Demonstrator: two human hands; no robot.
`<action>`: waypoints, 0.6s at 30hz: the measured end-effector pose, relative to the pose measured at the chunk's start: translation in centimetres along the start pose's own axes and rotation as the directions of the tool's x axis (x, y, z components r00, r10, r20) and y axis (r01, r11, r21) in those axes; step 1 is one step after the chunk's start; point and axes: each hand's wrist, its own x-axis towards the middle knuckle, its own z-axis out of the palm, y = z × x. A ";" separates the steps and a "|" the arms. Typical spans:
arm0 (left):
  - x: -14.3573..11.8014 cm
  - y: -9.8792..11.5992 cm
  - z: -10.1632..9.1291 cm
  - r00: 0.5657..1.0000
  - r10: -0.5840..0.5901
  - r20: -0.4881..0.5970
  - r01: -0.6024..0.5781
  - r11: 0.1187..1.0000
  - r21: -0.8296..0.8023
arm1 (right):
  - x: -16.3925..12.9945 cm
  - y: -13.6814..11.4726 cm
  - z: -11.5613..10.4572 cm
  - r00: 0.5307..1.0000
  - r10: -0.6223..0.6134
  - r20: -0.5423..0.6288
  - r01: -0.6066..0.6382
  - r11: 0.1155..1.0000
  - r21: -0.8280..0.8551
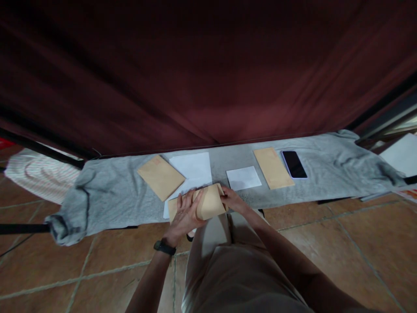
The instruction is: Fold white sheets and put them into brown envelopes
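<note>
Tan paper makes the envelope [210, 204] that I have at the near edge of the counter [224, 158], just above my lap. My left hand [186, 215] lies on top of it, fingers spread out wide and pressing on the paper. My right hand [235, 201] is at its right end with the fingers bent in. The tips are hidden, so I cannot tell if they pinch it.

White paper [197, 167] lies just behind my envelope, and some of it pokes out under it. Another tan envelope [162, 177] is behind it to the left, on top of a bit of the white paper. To the right of my envelope is a small white sheet [243, 178]. Farther right is a third tan envelope [273, 168], and then a phone [294, 164] with a dark screen and a purple edge.

Grey cloth [114, 195] covers the counter to both sides of my envelope. Well behind it hangs a big dark red curtain [208, 87]. Brown floor tiles [312, 243] are down below it.
</note>
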 end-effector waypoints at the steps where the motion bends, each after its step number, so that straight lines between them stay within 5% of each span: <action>1: 0.1 0.0 0.0 1.000 0.000 -0.006 0.000 1.000 0.002 | -0.2 -0.2 -0.1 0.998 -0.035 -0.046 0.030 0.995 -0.093; 5: 0.3 0.2 0.1 1.000 0.007 -0.026 -0.006 1.000 0.025 | -1.3 -1.4 -0.4 0.967 -0.183 -0.178 0.055 0.829 -0.556; 9: 0.6 0.6 0.3 0.999 0.023 -0.024 -0.022 0.999 0.050 | -2.1 -2.0 -0.5 0.989 -0.144 -0.032 0.081 0.709 -0.701; 14: 0.7 1.0 0.1 0.999 0.038 -0.022 -0.037 0.997 0.061 | -1.9 -1.7 -1.5 0.995 -0.022 0.092 0.054 0.932 -0.357; 18: 1.0 1.6 -0.6 0.996 0.088 0.018 -0.089 0.994 0.062 | -1.8 -2.0 -3.1 0.979 0.037 0.199 -0.027 0.998 -0.054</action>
